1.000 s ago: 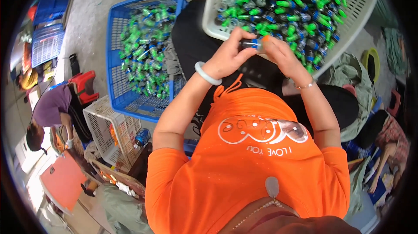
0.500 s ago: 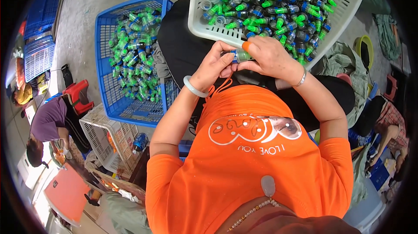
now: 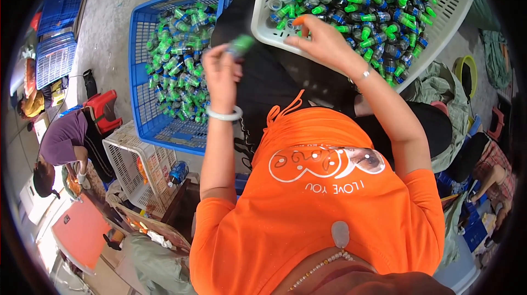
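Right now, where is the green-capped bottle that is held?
In the head view, the green-capped bottle is left of centre, in the left hand, appearing between the bottle-filled blue basket and white basket.

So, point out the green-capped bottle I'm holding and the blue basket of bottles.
Green-capped bottle (image 3: 240, 46), head view: its blurred middle.
Blue basket of bottles (image 3: 140, 78), head view: left wall.

The left hand (image 3: 221, 72) has drawn the small bottle (image 3: 240, 46) away from the right hand (image 3: 325, 45), now empty.

Orange T-shirt (image 3: 313, 229), pale bangle (image 3: 223, 116)
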{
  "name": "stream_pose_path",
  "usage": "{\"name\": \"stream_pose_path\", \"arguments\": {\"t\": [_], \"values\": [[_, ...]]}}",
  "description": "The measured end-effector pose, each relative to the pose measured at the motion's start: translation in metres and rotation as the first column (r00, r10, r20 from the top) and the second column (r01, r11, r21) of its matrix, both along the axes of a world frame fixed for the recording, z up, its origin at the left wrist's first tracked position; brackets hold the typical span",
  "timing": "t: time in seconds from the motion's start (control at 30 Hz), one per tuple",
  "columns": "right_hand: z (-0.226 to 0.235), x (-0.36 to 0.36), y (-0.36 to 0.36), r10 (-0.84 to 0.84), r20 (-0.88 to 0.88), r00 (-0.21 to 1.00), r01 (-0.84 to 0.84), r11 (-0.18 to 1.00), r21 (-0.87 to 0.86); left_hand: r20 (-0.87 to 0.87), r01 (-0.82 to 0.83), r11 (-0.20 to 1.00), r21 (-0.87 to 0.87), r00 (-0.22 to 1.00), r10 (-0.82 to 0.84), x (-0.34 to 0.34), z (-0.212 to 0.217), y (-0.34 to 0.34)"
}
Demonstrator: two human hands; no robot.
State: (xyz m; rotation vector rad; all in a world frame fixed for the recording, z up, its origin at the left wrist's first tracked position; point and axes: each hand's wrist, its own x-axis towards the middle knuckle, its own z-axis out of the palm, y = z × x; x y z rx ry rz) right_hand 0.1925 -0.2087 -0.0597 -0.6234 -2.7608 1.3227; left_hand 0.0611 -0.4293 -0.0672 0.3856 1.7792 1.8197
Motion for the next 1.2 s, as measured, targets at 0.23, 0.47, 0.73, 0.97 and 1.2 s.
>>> {"name": "stream_pose_path", "arguments": {"t": [0.23, 0.47, 0.73, 0.97, 1.2], "values": [[-0.053, -0.032, 0.003, -0.131, 0.166, 0.977, 0.051, 0.908, 0.416, -0.727, -0.465, 0.834, -0.296, 0.676, 0.12, -0.079, -0.068, -0.052], [-0.037, -0.01, 0.007, -0.199, -0.102, 0.975, 0.223, 0.898, 0.379, -0.865, -0.138, 0.87, -0.474, 0.258, -0.43, 0.001, -0.021, 0.073], [-0.008, 0.036, 0.016, -0.458, -0.087, 0.884, 0.456, 0.889, -0.048, -0.665, -0.357, 0.571, -0.739, 0.247, -0.705, 0.004, -0.068, 0.145], [-0.002, 0.06, 0.028, -0.375, -0.296, 0.878, 0.399, 0.917, 0.023, -0.681, 0.165, 0.841, -0.516, 0.517, -0.519, 0.016, -0.032, 0.115], [0.021, 0.047, 0.014, 0.203, -0.255, 0.945, -0.105, 0.93, 0.351, -0.202, 0.481, 0.867, -0.13, 0.843, -0.498, 0.037, -0.006, 0.081]]}}
